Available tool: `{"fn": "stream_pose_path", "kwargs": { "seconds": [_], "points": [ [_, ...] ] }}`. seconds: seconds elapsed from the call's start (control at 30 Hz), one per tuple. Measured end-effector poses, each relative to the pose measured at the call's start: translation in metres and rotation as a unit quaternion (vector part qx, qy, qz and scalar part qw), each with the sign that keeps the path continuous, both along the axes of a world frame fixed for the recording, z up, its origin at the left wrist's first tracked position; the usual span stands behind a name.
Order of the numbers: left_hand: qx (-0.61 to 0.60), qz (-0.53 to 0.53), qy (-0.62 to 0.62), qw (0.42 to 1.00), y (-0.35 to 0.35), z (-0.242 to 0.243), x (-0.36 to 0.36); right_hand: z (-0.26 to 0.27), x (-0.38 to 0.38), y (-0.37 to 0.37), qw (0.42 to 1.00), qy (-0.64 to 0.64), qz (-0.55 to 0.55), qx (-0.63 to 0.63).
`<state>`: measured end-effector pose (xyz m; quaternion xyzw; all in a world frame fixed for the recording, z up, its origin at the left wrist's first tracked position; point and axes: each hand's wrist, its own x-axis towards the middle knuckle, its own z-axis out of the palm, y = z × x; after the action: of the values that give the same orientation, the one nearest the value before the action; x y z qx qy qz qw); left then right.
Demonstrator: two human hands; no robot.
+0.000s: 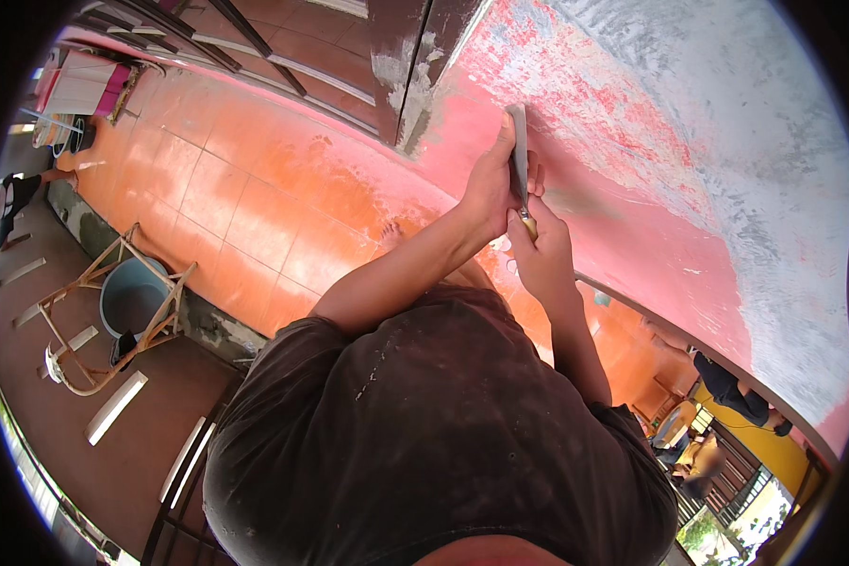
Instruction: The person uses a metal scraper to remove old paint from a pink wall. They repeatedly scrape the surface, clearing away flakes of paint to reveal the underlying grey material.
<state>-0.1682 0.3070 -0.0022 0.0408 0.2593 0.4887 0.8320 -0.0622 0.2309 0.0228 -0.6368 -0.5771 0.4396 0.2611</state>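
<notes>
Both hands are on a trowel-like tool (518,152) with a long metal blade, tilted nearly edge-on to the camera. My right hand (543,240) grips its light-coloured handle (529,225). My left hand (492,177) holds the blade, its thumb along one side and fingertips showing past the other. Beside the hands stands a pink wall (637,233) with worn red and whitish patches and a broad grey-white smeared coat (757,141). Whether the blade touches the wall, I cannot tell.
Orange floor tiles (255,226) run along the wall under dark window or door frames (396,71). A blue-grey tub (134,293) sits within a wooden frame (78,368) at left. One person (725,385) is beyond the wall's edge; another (704,456) is lower right.
</notes>
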Motion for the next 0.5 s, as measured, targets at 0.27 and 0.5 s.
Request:
{"fn": "stream_pose_path", "kwargs": {
  "seconds": [0.27,0.5],
  "points": [
    [-0.001,0.018,0.001,1.000,0.011,-0.008,-0.018,-0.007,-0.019,0.013,1.000,0.019,0.004,0.006],
    [0.017,0.039,0.025,0.999,0.026,-0.013,-0.033,-0.023,-0.036,0.032,0.998,0.062,-0.014,0.021]
  ]
}}
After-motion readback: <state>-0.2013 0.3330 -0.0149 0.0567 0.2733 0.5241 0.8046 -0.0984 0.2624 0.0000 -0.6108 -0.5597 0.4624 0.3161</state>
